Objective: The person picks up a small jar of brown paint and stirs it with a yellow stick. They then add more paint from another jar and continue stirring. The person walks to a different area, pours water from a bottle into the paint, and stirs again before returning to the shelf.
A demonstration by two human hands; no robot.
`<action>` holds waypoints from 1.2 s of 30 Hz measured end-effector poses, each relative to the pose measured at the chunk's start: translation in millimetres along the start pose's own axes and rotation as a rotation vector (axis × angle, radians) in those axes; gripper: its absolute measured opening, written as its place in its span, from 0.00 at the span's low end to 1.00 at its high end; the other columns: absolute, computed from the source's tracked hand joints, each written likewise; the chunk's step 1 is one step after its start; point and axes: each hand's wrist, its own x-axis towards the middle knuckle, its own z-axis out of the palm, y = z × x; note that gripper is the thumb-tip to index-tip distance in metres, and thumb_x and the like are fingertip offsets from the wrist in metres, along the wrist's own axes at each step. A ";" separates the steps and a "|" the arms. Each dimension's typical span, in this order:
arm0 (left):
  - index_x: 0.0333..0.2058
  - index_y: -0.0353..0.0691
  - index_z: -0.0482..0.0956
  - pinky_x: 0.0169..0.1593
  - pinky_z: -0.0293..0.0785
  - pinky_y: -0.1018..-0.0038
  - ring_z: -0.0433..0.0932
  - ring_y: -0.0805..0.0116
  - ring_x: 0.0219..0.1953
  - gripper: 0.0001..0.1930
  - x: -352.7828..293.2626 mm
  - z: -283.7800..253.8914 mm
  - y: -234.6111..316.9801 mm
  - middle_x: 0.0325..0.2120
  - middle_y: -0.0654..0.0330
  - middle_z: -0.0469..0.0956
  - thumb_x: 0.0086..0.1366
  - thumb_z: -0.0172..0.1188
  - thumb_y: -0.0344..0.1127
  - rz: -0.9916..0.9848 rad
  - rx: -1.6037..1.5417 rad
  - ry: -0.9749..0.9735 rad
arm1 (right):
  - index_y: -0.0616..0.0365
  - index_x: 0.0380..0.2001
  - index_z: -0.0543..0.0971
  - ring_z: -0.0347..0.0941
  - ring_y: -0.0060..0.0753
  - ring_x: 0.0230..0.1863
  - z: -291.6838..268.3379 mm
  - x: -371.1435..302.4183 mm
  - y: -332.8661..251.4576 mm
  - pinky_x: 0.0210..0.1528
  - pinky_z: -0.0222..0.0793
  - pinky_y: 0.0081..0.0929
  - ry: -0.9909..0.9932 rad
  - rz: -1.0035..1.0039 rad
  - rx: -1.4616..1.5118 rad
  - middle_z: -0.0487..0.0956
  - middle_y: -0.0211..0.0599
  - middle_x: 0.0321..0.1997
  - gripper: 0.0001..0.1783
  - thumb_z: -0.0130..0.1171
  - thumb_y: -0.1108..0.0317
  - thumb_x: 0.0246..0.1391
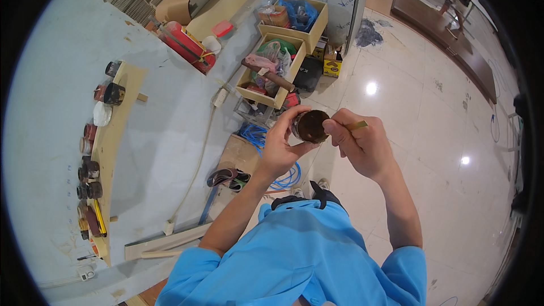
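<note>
Jar [311, 126], dark brown inside, is up in front of the body, above floor level, mouth facing the camera. Left hand [281, 146] cups it from the left, thumb below and fingers above, spread only as wide as the jar and holding it. Right hand [361, 141] sits at the jar's right rim, fingers curled closed, pinching a thin tan stick [357, 126]; one end pokes out rightward, the other is hidden by the fingers, so whether it enters the jar cannot be told.

Room at the edges: beyond the left hand, the near corner of a wooden box [259, 97] lies close in view, a brown tube [277, 82] across it. Behind stands a second box [317, 25]. Blue hose [289, 177] coils below the left wrist. To the right, wide open room over glossy pale tiled floor [419, 136].

Farther out: pale wall [164, 124] at left, with a narrow shelf [116, 136] of small pots; red extinguisher [184, 45]; long dark brown panel [447, 34], upper right.
</note>
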 end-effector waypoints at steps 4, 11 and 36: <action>0.66 0.40 0.72 0.63 0.76 0.70 0.80 0.69 0.60 0.39 8.4 -3.0 -3.6 0.58 0.59 0.79 0.56 0.78 0.18 0.040 -0.041 -0.002 | 0.63 0.36 0.82 0.77 0.22 0.21 14.3 8.1 0.9 0.23 0.70 0.24 0.084 0.005 0.131 0.79 0.33 0.22 0.14 0.58 0.65 0.76; 0.65 0.40 0.73 0.64 0.76 0.70 0.81 0.69 0.58 0.40 45.6 29.5 -22.0 0.57 0.58 0.80 0.54 0.79 0.17 0.085 -0.058 -0.127 | 0.62 0.37 0.82 0.75 0.28 0.22 -27.1 -5.6 13.1 0.27 0.71 0.28 0.210 0.055 -0.202 0.79 0.36 0.24 0.14 0.60 0.63 0.75; 0.68 0.40 0.71 0.67 0.74 0.70 0.79 0.70 0.61 0.41 388.6 374.4 -100.5 0.58 0.61 0.79 0.56 0.77 0.16 0.025 -0.127 -0.560 | 0.62 0.37 0.84 0.73 0.21 0.23 -382.3 -2.0 237.7 0.26 0.68 0.22 0.618 0.301 0.055 0.80 0.33 0.27 0.13 0.58 0.66 0.76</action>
